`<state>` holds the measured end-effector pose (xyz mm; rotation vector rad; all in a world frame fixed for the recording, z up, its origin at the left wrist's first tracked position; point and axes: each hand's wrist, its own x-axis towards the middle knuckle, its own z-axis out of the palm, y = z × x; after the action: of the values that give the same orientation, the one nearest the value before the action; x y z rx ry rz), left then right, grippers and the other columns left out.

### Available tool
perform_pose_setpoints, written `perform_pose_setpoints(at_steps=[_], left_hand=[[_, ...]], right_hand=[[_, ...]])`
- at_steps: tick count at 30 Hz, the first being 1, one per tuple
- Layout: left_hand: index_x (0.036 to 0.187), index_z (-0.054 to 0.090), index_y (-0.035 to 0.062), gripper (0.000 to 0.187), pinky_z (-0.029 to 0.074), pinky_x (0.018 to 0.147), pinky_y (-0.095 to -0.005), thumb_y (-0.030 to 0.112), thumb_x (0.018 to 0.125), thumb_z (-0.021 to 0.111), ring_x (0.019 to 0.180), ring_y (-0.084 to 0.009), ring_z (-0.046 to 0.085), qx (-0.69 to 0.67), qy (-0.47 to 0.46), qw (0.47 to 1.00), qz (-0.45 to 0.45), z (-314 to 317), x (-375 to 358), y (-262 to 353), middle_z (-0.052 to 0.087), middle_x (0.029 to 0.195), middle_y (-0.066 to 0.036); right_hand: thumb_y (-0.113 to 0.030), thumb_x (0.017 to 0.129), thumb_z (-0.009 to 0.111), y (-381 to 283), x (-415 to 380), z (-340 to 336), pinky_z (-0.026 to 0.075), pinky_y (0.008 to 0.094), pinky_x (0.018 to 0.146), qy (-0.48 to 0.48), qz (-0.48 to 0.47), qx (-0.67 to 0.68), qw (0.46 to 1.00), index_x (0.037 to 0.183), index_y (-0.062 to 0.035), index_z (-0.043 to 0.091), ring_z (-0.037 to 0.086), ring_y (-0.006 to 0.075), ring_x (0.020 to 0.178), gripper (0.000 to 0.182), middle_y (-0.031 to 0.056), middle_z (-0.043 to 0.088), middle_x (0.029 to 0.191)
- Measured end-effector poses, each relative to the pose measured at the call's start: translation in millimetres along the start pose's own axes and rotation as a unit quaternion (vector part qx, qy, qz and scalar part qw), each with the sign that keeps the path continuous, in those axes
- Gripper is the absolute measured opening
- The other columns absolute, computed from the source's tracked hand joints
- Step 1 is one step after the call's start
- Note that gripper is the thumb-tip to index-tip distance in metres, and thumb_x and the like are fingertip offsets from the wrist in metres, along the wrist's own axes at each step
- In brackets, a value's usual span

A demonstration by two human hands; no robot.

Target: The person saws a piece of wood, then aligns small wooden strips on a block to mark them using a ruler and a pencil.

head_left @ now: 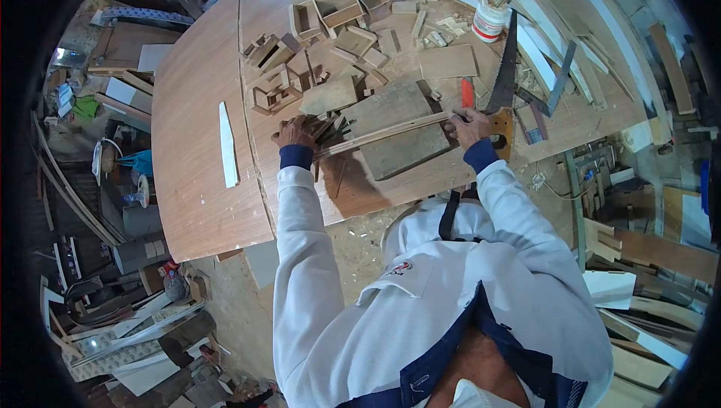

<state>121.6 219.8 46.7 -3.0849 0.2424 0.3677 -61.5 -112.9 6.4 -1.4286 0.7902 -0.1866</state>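
A long thin wooden strip (383, 135) lies across two grey-brown boards on the workbench. Near its right end, my right hand (469, 128) has its fingers closed on the strip, beside the orange saw handle. My left hand (294, 134) is at the other side, by the strip's left end and a few small wood pieces; its fingers are bent and what they hold is hidden. One board (405, 152) sits below the strip, another (387, 111) above it. A red-handled tool (467, 92) is just above my right hand.
Small wooden boxes (338, 6) and offcuts stand at the back of the workbench (195, 145). A handsaw (505, 70), a metal square (559, 81) and a white tub (490, 21) are on the right. A white strip (227, 145) lies left.
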Motion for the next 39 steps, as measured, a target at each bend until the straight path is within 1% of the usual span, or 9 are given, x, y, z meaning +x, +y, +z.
perform_pose_setpoints(at_steps=[6, 9, 14, 18, 19, 24, 26, 29, 39], left_hand=[[0.101, 0.062, 0.0232, 0.035, 0.028, 0.095, -0.0548, 0.02, 0.067, 0.068, 0.108, -0.0203, 0.052, -0.004, 0.103, 0.993, 0.063, 15.6, 3.4, -13.4, 0.063, 0.107, 0.002], [0.092, 0.062, 0.0204, 0.013, 0.026, 0.094, -0.0611, 0.028, 0.081, 0.06, 0.102, -0.0216, 0.055, 0.014, 0.156, 0.983, 0.093, 3.3, -8.0, -13.5, 0.062, 0.099, -0.001], [0.09, 0.062, 0.0205, 0.011, 0.032, 0.091, -0.0559, 0.027, 0.083, 0.059, 0.092, -0.024, 0.059, 0.003, 0.2, 0.976, 0.084, -12.8, -25.4, 8.4, 0.063, 0.092, 0.0], [0.1, 0.062, 0.0219, 0.022, 0.038, 0.085, -0.0454, 0.022, 0.078, 0.061, 0.095, -0.0241, 0.056, -0.142, 0.287, 0.908, 0.271, -6.4, -42.5, 61.7, 0.061, 0.096, -0.005], [0.103, 0.062, 0.0224, 0.025, 0.038, 0.084, -0.0453, 0.02, 0.078, 0.061, 0.095, -0.0264, 0.055, -0.176, 0.223, 0.917, 0.279, -4.4, -45.5, 80.5, 0.061, 0.097, -0.006], [0.096, 0.064, 0.0151, 0.018, 0.044, 0.075, -0.042, 0.02, 0.079, 0.06, 0.09, -0.0279, 0.057, -0.219, 0.217, 0.897, 0.316, 1.6, -83.7, 165.9, 0.061, 0.094, -0.006], [0.097, 0.063, 0.0156, 0.019, 0.042, 0.078, -0.0432, 0.022, 0.079, 0.06, 0.092, -0.0274, 0.056, -0.211, 0.22, 0.893, 0.332, 16.8, -84.7, 183.8, 0.061, 0.096, -0.005], [0.1, 0.062, 0.0164, 0.022, 0.038, 0.082, -0.0448, 0.024, 0.079, 0.059, 0.097, -0.0264, 0.054, -0.17, 0.217, 0.894, 0.352, 27.4, -80.7, 197.2, 0.06, 0.099, -0.005], [0.107, 0.06, 0.0194, 0.03, 0.031, 0.091, -0.0492, 0.019, 0.077, 0.058, 0.105, -0.0237, 0.05, -0.117, 0.162, 0.925, 0.323, 26.8, -79.1, 192.7, 0.058, 0.104, -0.003]], right_hand=[[-0.016, 0.086, 0.061, -6.3, -4.0, 1.7, 0.053, 0.0236, 0.052, 0.007, 0.038, 0.041, 0.998, 0.099, 0.0007, 0.058, 0.065, 0.014, 0.066, 0.021, 0.0064, 0.063, 0.082], [-0.017, 0.087, 0.06, -3.5, -0.1, 2.3, 0.053, 0.0251, 0.052, 0.006, 0.076, 0.111, 0.991, 0.101, 0.0, 0.056, 0.065, 0.0147, 0.066, 0.023, 0.0058, 0.062, 0.081], [-0.015, 0.089, 0.056, -3.0, 0.4, 3.1, 0.054, 0.0272, 0.051, 0.011, 0.105, 0.146, 0.984, 0.106, -0.0008, 0.052, 0.065, 0.0166, 0.067, 0.023, 0.0075, 0.061, 0.085], [-0.014, 0.09, 0.054, 7.8, 5.8, 2.8, 0.055, 0.0278, 0.052, 0.003, 0.11, 0.145, 0.983, 0.106, -0.0019, 0.052, 0.065, 0.0171, 0.069, 0.021, 0.008, 0.061, 0.086], [-0.014, 0.09, 0.053, 10.5, 6.9, 3.1, 0.055, 0.0281, 0.052, 0.006, 0.102, 0.144, 0.984, 0.106, -0.0019, 0.053, 0.065, 0.0172, 0.07, 0.02, 0.0082, 0.062, 0.088], [-0.011, 0.088, 0.052, -2.4, -9.5, -0.4, 0.055, 0.0296, 0.056, 0.075, -0.001, -0.004, 0.997, 0.104, 0.0007, 0.058, 0.066, 0.0194, 0.069, 0.021, 0.0117, 0.065, 0.087], [-0.007, 0.084, 0.054, 9.9, -4.5, -9.8, 0.053, 0.0328, 0.071, 0.093, -0.172, -0.194, 0.961, 0.105, -0.0006, 0.06, 0.065, 0.0229, 0.082, 0.023, 0.0124, 0.066, 0.093], [-0.007, 0.081, 0.056, 6.1, -9.1, -17.2, 0.049, 0.0344, 0.08, 0.055, -0.14, -0.107, 0.983, 0.103, -0.0037, 0.062, 0.063, 0.024, 0.09, 0.023, 0.0117, 0.066, 0.096], [-0.009, 0.079, 0.056, 21.4, -4.9, -17.0, 0.05, 0.0318, 0.075, 0.017, -0.156, -0.12, 0.98, 0.102, -0.0019, 0.062, 0.063, 0.0223, 0.082, 0.025, 0.0117, 0.067, 0.088]])
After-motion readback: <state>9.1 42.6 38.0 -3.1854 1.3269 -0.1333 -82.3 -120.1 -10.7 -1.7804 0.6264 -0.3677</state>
